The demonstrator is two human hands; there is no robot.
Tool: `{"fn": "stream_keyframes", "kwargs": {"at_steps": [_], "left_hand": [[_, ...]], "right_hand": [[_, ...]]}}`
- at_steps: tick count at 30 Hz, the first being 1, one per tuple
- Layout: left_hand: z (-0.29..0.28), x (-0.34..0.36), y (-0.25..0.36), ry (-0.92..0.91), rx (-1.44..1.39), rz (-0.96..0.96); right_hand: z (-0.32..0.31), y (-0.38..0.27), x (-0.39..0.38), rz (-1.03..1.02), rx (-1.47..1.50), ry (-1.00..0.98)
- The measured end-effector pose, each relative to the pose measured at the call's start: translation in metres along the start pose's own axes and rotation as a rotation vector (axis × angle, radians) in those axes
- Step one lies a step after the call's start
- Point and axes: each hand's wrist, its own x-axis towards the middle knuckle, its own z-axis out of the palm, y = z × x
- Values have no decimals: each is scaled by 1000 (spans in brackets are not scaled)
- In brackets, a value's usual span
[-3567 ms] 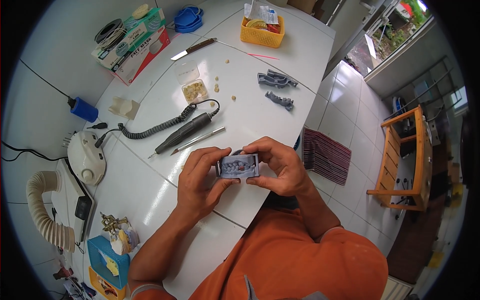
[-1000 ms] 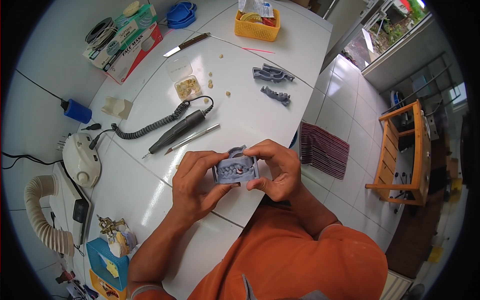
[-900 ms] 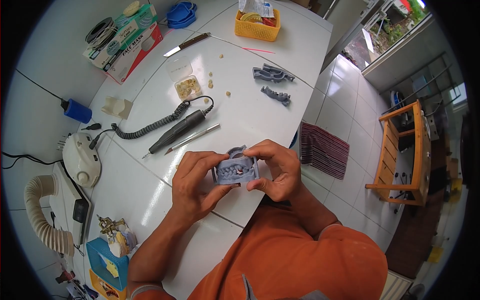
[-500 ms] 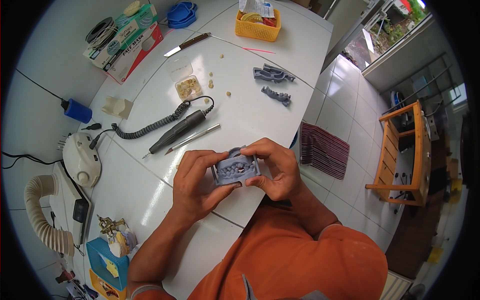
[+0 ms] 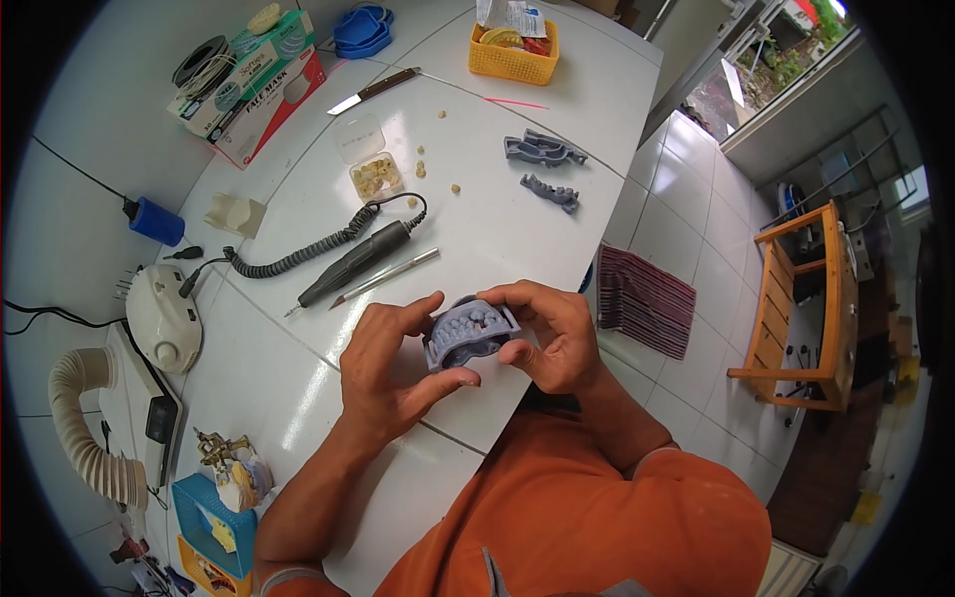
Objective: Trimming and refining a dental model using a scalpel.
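Observation:
Above the table's near edge, a grey dental model (image 5: pixel 472 333) with a row of teeth is tilted between my two hands. My right hand (image 5: pixel 552 333) grips its right side, index finger along the top and thumb at the front. My left hand (image 5: pixel 388 353) is curved loosely around the left side, thumb under the lower edge and index finger raised near the top corner. Just beyond lie a slim craft knife (image 5: pixel 386 279) and a black rotary handpiece (image 5: pixel 355 264). Two more grey dental pieces, a larger one (image 5: pixel 544 148) and a smaller one (image 5: pixel 550 193), rest farther right.
A small clear box (image 5: pixel 376 177) of yellowish bits stands mid-table, with several loose bits nearby. Behind are a brown-handled knife (image 5: pixel 376 90) and a yellow basket (image 5: pixel 513 65). On the left are a white control unit (image 5: pixel 162 318), a ribbed hose (image 5: pixel 85 418) and a blue bin (image 5: pixel 212 527).
The dental model has tipped so that its hollow lower side shows more. My left index finger has lifted off its top, and my right thumb has shifted slightly up along the edge.

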Motion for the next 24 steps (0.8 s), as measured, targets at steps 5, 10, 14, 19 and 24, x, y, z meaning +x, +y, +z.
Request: {"fn": "stream_keyframes", "kwargs": {"at_steps": [5, 10, 14, 19, 24], "left_hand": [[-1, -1, -5, -1, -22, 3], [1, -3, -9, 27, -31, 11], [-2, -1, -8, 0, -80, 14], [-5, 2, -3, -16, -131, 14], [-5, 3, -2, -26, -135, 0]], "right_hand": [[-5, -1, -4, 115, 26, -49], [3, -2, -4, 137, 17, 0], [6, 0, -4, 142, 64, 25], [6, -6, -1, 239, 98, 20], [5, -7, 1, 229, 100, 7]]}}
